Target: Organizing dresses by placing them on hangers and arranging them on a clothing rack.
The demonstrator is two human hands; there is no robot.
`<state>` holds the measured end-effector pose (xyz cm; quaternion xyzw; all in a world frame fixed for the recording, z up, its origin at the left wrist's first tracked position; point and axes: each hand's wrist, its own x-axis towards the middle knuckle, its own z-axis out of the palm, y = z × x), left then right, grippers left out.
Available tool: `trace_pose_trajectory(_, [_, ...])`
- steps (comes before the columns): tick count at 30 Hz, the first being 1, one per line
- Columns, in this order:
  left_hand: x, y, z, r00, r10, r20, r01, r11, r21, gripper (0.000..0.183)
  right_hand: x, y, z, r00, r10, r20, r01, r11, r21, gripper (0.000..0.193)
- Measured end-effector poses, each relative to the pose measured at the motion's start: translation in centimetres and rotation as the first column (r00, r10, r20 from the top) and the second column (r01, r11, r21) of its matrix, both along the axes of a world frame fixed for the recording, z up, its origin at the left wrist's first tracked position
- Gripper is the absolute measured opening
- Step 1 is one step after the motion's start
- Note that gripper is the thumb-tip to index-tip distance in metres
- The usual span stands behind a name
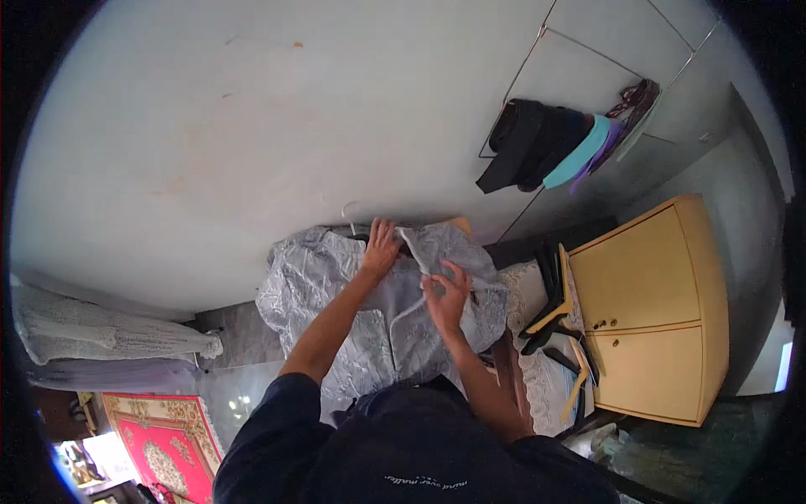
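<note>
A silvery grey patterned jacket (336, 286) lies spread in front of me, its front parted along a pale edge. The hook of a white hanger (351, 214) sticks out beyond its collar. My left hand (382, 249) rests at the collar, fingers stretched out over the dark neck opening; its thumb is hard to see. To the right, my right hand (448, 298) pinches the edge of the jacket's front between thumb and fingers. What lies under the jacket is mostly hidden.
Black and yellow hangers (556, 315) lie on a lacy white cloth (537, 382) to the right, beside a yellow cabinet (646, 311). Folded clothes (537, 139) hang from a wire rack on the wall. At left are a grey curtain (117, 336) and a red patterned rug (159, 445).
</note>
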<state>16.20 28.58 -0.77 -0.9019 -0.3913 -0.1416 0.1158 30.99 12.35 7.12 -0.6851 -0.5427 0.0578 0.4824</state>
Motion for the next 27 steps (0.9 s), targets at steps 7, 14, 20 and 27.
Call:
trace_pose_trajectory(7, [-1.4,-0.9,-0.7,0.937,0.338,0.085,-0.328,0.938,-0.107,0.038,-1.9,-2.5,-0.1,0.977,0.163,0.135,-0.145,0.980,-0.137,0.038])
trace_pose_trajectory(14, [-9.4,-16.2,5.3,0.770,0.437,0.466,-0.317,0.894,-0.316,0.019,-0.1,-10.1,-5.5,0.970,0.207,0.128,-0.176,0.960,-0.219,0.011])
trace_pose_trajectory(20, [-11.1,-25.5,4.2,0.754,0.536,0.380,-0.372,0.825,-0.425,0.020,-2.6,-11.6,-4.2,0.808,0.574,0.135,-0.496,0.786,-0.369,0.014])
trace_pose_trajectory(27, [-9.6,-30.6,2.7,0.797,0.462,0.388,-0.269,0.848,-0.457,0.020,-5.3,-14.3,-4.6,0.674,0.706,0.217,-0.609,0.697,-0.379,0.028])
